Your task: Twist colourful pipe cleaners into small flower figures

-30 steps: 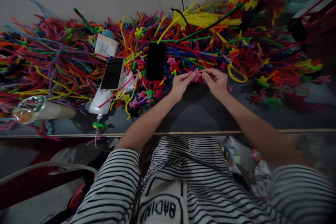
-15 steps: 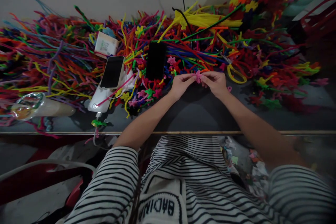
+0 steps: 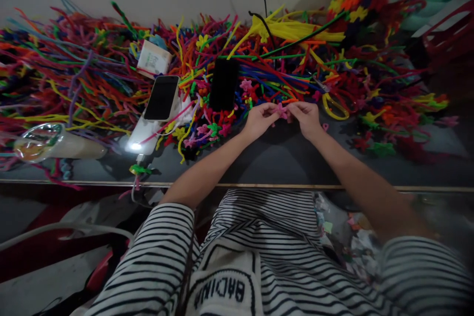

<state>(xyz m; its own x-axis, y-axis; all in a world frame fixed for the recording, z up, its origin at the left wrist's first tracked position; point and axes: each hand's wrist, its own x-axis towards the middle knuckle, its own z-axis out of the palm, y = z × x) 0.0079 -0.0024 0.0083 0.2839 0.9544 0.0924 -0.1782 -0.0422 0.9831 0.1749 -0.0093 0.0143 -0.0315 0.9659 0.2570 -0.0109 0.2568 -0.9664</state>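
Between my two hands, just above the dark table (image 3: 281, 163), is a small pink pipe-cleaner flower (image 3: 282, 110). My left hand (image 3: 259, 121) pinches its left side between thumb and fingertips. On the other side, my right hand (image 3: 305, 117) has its fingers closed on the flower's right edge. A little pink loop (image 3: 325, 127) lies by my right wrist. Beyond the hands are loose pipe cleaners (image 3: 266, 76) in many colours and a finished-looking pink flower (image 3: 246, 85).
Yellow-handled scissors (image 3: 335, 107) lie right of my hands. To the left are a black phone (image 3: 224, 84), a second phone (image 3: 162, 98) on a white power bank (image 3: 142, 136), a small white box (image 3: 153, 59) and a plastic cup on its side (image 3: 61, 144). Yellow pipe cleaners (image 3: 296, 29) lie behind.
A bright light now shows on the power bank. The pink flower has turned slightly between my fingers, and the whole view has shifted a little.
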